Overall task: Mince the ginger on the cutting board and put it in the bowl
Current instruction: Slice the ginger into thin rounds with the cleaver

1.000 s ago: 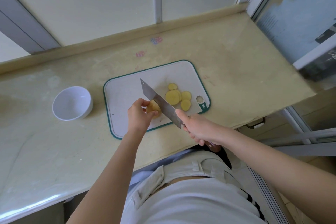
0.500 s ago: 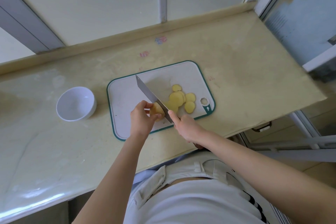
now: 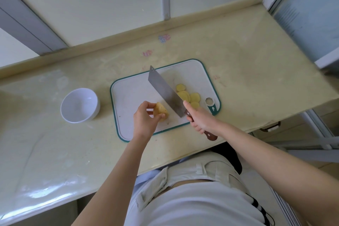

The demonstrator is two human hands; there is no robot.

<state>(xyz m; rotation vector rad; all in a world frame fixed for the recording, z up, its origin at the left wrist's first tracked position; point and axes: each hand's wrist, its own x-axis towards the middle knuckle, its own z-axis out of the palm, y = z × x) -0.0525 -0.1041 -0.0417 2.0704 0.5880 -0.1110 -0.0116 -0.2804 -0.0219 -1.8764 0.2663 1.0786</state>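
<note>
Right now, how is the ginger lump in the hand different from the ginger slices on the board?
The ginger lump is one thick chunk; the ginger slices are several thin flat rounds. The lump is pinched by the left hand; the slices lie loose. The lump is left of the cleaver blade, the slices right of it. Both are yellowish ginger inside the edges of the cutting board.

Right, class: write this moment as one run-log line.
step: slicing | left hand: pinches ginger chunk on cutting board | right hand: grips cleaver | slices: right of cleaver | bowl: empty
</note>
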